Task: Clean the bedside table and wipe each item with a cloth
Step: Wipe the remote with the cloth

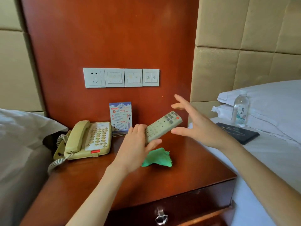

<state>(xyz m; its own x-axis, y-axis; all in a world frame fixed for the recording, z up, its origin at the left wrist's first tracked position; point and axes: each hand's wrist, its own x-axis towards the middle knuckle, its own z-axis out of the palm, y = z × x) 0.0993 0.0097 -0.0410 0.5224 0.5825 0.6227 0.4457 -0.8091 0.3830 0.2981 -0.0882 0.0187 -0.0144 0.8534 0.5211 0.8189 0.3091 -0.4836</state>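
My left hand (pixel 138 144) grips the lower end of a grey-beige remote control (pixel 164 125), held tilted above the wooden bedside table (pixel 91 181). Just right of the remote's upper end, my right hand (pixel 195 124) hovers with its fingers spread and holds nothing. A crumpled green cloth (pixel 158 158) lies on the table under the remote. At the table's left stands a beige corded telephone (pixel 88 141). A printed notice card (pixel 120 117) leans upright against the back panel.
A row of wall switches and a socket (pixel 121 77) sits on the wooden panel above. On the bed at the right are a water bottle (pixel 240 108) and a black folder (pixel 239 132). Another bed's pillow (pixel 24 126) lies at the left. The drawer handle (pixel 161 216) shows below.
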